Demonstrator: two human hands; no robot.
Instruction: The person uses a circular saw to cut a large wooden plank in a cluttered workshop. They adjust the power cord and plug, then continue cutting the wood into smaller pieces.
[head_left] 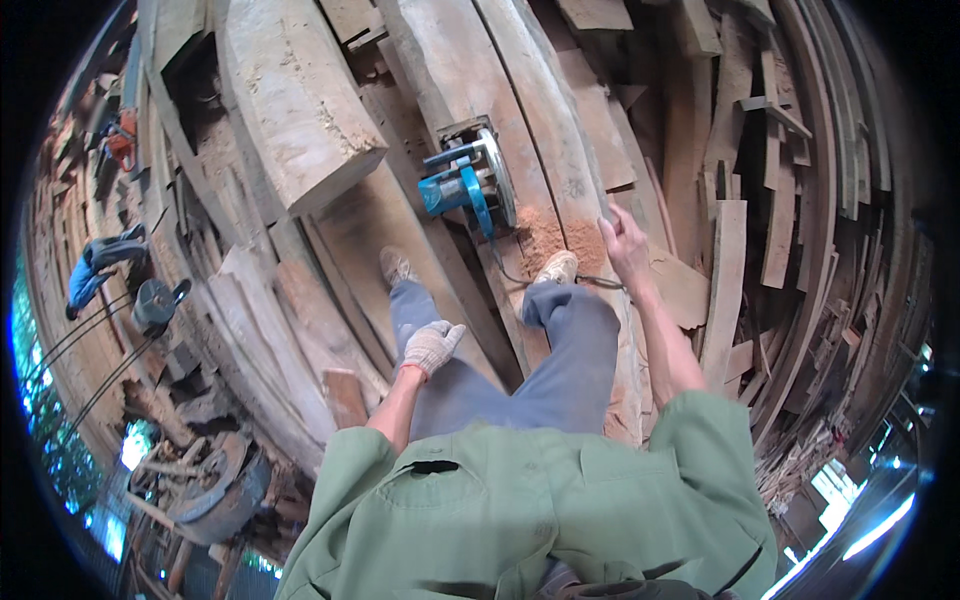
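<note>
Two long planks (558, 120) lie side by side toward twelve o'clock, a dark gap between them. A thick beam (290, 110) points in from between ten and eleven. At eight o'clock stands a rounded grey tub (225, 510) with what look like wood scraps in it, too blurred to sort. The blue circular saw (465, 190) sits at twelve on the left-hand plank; any lettering on it is too small to read. An orange tool (121, 140) lies at ten, its markings equally unreadable. At two, the bare right hand (625, 247) has bent fingers at the planks' outer edge; whether it grips there I cannot tell. At seven, the gloved left hand (432, 347) rests on the thigh, its closure unclear. Reddish sawdust (545, 238) is heaped between one and two, and a dark cord (512, 277) runs from the saw past the shoe (559, 267).
</note>
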